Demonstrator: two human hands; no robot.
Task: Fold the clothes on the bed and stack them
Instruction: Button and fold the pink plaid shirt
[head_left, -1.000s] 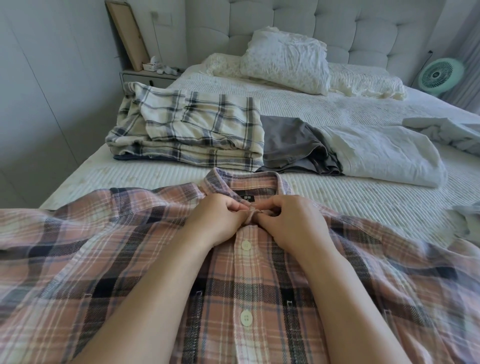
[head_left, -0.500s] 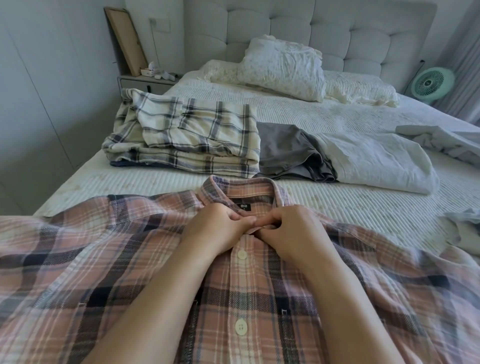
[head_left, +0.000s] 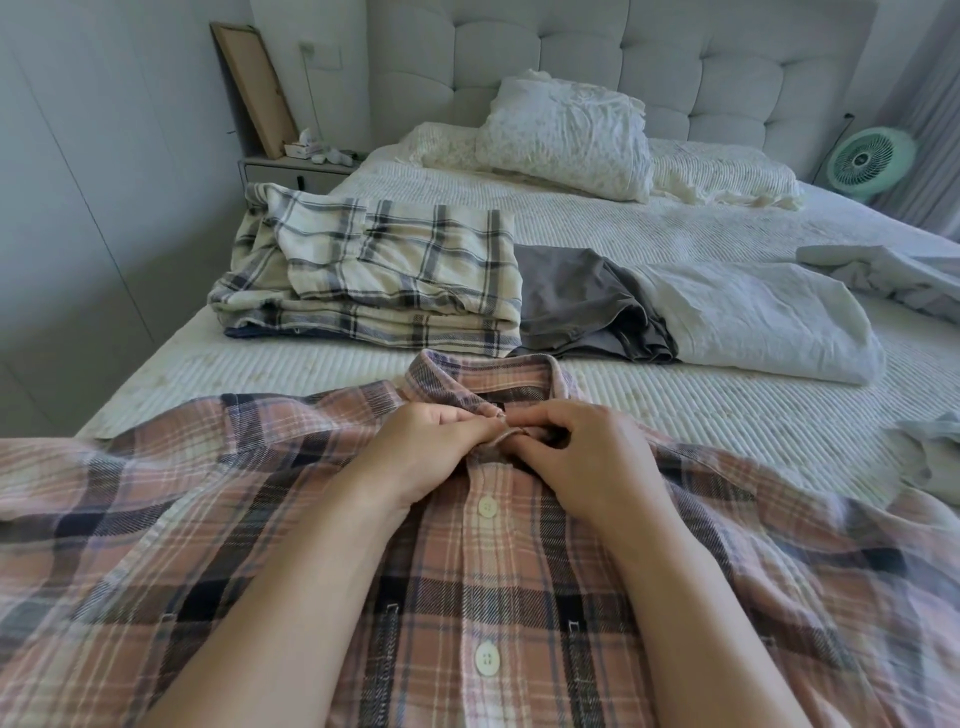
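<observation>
Pink, cream and navy plaid flannel button-up shirt (head_left: 519, 597) lies front-up and spread flat across the near end of the white ribbed bedspread (head_left: 727, 410), collar away from the person, sleeves out to either side.

Left hand (head_left: 431, 452) and right hand (head_left: 587, 457) meet at the top of the placket, just below the collar. Both are curled, fingertips pinching the two fabric edges where the top button would sit. The button itself is hidden under the fingers, so whether it is through its hole cannot be told. Two cream buttons lower down the placket appear fastened.

Judged step: closing the collar button before folding. To do it well, hold the buttonhole side taut with one hand, feed the button edge-on with the other, then check that the placket lies straight and the collar points sit level. Any skew here would likely carry into every fold.

Beyond the shirt, a folded cream-and-grey plaid garment (head_left: 374, 280) tops a stack at far left. A crumpled dark grey garment (head_left: 582, 306) and a white folded cloth (head_left: 763, 317) lie just to its right.

Writing: a dark neck label inside the collar is mostly hidden behind the collar edge; nothing on it is legible. No other readable text noted.
</observation>
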